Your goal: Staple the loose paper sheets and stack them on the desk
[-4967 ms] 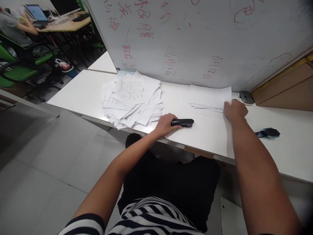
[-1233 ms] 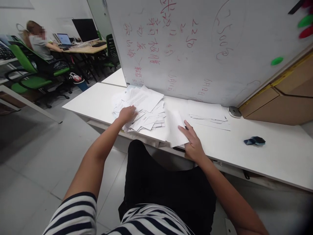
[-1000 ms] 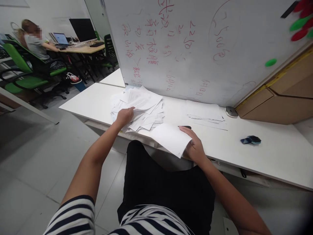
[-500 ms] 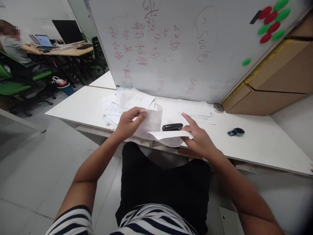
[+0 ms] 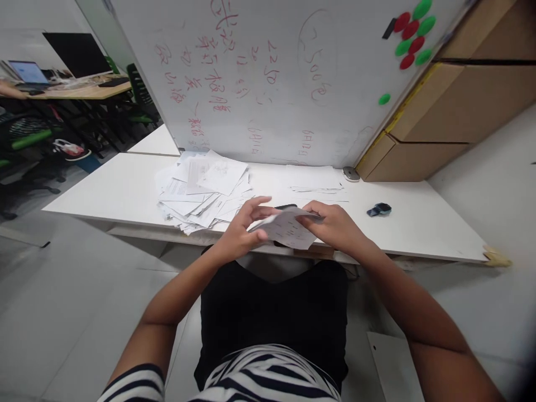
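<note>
Both my hands hold a few white printed sheets (image 5: 288, 230) together above the near edge of the white table (image 5: 422, 229). My left hand (image 5: 243, 231) grips their left side with fingers curled. My right hand (image 5: 335, 226) pinches their right side. A black stapler (image 5: 286, 207) lies on the table just behind the sheets, mostly hidden by them. A messy pile of loose papers (image 5: 201, 192) sits to the left of my hands. A flatter stack of papers (image 5: 318, 187) lies behind my right hand.
A whiteboard (image 5: 259, 72) with red writing and coloured magnets (image 5: 412, 30) stands along the table's back. A small dark blue object (image 5: 379, 210) lies on the right. Cardboard boxes (image 5: 444, 123) stand at the back right. Desks, chairs and screens are at the far left.
My left hand left the stapler, took a sheet from the messy pile and brought it to the sheet in my right hand; both hands now hold them together. The view swung right.
</note>
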A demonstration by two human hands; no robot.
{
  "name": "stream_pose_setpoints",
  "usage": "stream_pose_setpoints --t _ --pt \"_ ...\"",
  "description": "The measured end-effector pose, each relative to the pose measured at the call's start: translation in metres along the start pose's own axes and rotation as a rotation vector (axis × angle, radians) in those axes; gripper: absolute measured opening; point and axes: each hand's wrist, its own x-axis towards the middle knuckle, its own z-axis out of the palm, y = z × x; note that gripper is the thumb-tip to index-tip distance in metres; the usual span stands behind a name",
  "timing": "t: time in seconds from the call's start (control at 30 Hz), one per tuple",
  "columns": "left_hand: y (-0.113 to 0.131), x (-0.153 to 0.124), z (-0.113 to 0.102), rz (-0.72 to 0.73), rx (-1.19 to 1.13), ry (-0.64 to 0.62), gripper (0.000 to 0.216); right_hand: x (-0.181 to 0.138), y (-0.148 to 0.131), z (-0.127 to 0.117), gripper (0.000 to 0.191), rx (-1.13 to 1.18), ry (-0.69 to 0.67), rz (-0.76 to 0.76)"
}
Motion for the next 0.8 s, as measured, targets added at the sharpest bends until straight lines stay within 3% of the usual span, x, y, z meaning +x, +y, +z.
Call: stream_pose_setpoints --t 0.07,0.1,0.23,0.37,0.47,0.57,0.67,0.8 --pt "-0.010 0.003 0.010 -0.057 -0.028 -0.042 0.083 0.000 0.000 -0.005 0.020 -0.108 0.028 -0.001" --pt "-0.015 0.005 0.018 -0.108 -0.030 -0.029 0.082 0.000 0.000 -0.009 0.019 -0.165 0.024 -0.006" --pt "-0.037 0.015 0.058 -0.308 -0.186 0.185 0.042 0.001 0.005 -0.019 0.021 -0.372 0.019 -0.092" --pt "-0.063 0.023 0.090 -0.358 -0.347 0.322 0.039 -0.001 0.036 -0.012 0.050 -0.420 0.317 -0.159" --pt "-0.081 0.023 0.094 -0.429 -0.381 0.344 0.041 -0.005 0.075 0.012 0.086 -0.194 0.509 0.003" --pt "-0.094 0.021 0.087 -0.490 -0.385 0.357 0.044 -0.008 0.108 0.043 0.105 0.325 0.454 0.224" --pt "-0.099 0.021 0.079 -0.488 -0.307 0.338 0.044 -0.007 0.122 0.063 0.086 0.749 0.361 0.274" --pt "-0.101 0.021 0.072 -0.471 -0.191 0.212 0.042 -0.003 0.120 0.063 0.048 0.809 0.362 0.170"
